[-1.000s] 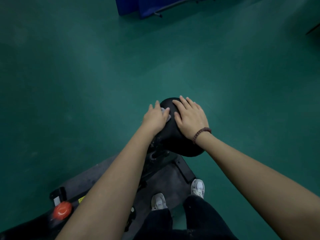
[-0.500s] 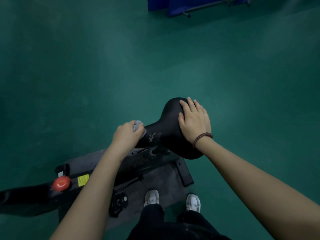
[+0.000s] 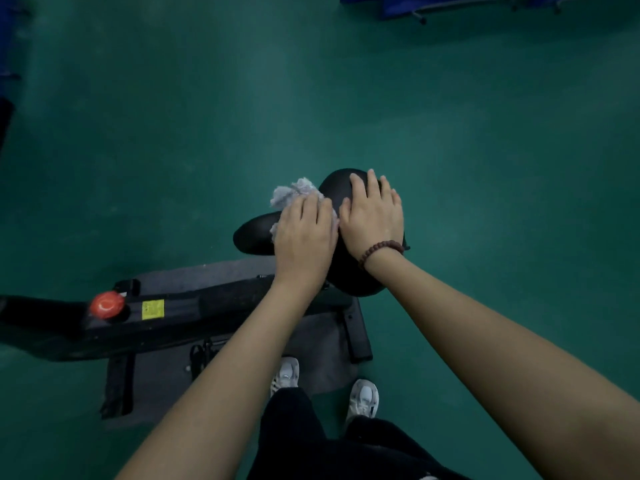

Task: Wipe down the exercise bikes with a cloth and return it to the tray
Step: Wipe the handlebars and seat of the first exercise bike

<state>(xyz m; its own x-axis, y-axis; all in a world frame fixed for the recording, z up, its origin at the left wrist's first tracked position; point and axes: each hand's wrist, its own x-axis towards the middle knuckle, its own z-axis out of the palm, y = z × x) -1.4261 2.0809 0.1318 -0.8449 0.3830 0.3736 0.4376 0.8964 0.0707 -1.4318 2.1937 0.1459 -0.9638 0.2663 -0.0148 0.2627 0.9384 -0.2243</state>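
The exercise bike's black saddle is in the middle of the view, its nose pointing left. My left hand lies flat on a grey fluffy cloth, pressing it onto the saddle's middle; the cloth sticks out past my fingertips. My right hand, with a bead bracelet at the wrist, rests flat with straight fingers on the saddle's wide rear part, touching the left hand. The bike's black frame runs off to the left below the saddle. No tray is in view.
A red knob and a yellow label sit on the frame. The bike stands on a grey mat on green floor. My white shoes stand at the mat's edge. Blue equipment lies at the top right.
My left hand has swept the cloth from the saddle's nose back up to its middle, beside the right hand, and flattened out. The right hand has stayed on the saddle's rear.
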